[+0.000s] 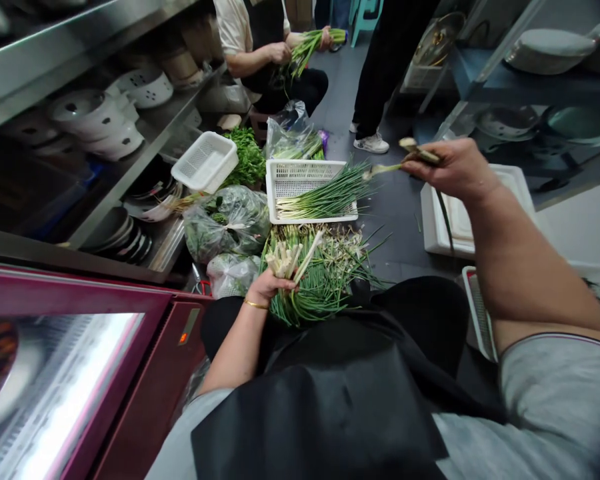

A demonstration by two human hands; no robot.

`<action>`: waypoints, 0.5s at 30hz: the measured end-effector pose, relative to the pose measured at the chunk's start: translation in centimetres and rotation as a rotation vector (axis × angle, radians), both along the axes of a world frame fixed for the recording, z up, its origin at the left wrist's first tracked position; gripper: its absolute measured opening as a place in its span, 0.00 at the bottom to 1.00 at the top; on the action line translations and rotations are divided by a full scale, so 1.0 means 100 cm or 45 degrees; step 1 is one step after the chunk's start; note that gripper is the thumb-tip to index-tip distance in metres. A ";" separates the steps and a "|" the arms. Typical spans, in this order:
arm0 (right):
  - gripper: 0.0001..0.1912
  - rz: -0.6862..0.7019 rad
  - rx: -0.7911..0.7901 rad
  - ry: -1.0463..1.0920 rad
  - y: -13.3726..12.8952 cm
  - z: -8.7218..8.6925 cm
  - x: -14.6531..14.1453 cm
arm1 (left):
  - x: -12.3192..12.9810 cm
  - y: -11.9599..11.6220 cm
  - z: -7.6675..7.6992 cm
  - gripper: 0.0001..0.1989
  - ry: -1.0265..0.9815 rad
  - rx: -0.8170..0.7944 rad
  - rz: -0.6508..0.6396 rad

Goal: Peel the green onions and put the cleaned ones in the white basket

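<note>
Gripping a bunch of thick, white-stemmed green stalks [285, 260] upright, my left hand [267, 285] is closed around it, just above a loose heap of long green stalks [310, 297] in front of my knees. My right hand [450, 172], well apart from the left and raised out to the side, is clamped on a few pale, bulb-ended stalks [387, 169], with one long dark leaf hanging below; I cannot tell exactly how many I have there. Just beyond the heap sits a white rectangular plastic basket with perforated walls [300, 175], and slender green stalks with pale ends [325, 193] lie in it, their tips spilling over its right edge. To the basket's left is a knotted clear plastic bag of leafy greens [225, 227]. Farther off, a crouching co-worker in a light shirt [233, 30] holds a bundle of green stems [310, 48].
</note>
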State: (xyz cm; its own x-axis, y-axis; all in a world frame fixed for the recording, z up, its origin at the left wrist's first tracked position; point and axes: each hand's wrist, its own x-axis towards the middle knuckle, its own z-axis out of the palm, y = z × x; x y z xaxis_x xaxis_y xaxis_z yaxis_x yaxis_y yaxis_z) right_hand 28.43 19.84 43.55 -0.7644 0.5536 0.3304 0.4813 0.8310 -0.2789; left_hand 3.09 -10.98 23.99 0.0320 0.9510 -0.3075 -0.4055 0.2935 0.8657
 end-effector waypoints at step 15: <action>0.11 0.310 -0.783 0.071 -0.125 -0.088 -0.083 | 0.034 0.034 0.036 0.28 0.057 0.082 0.148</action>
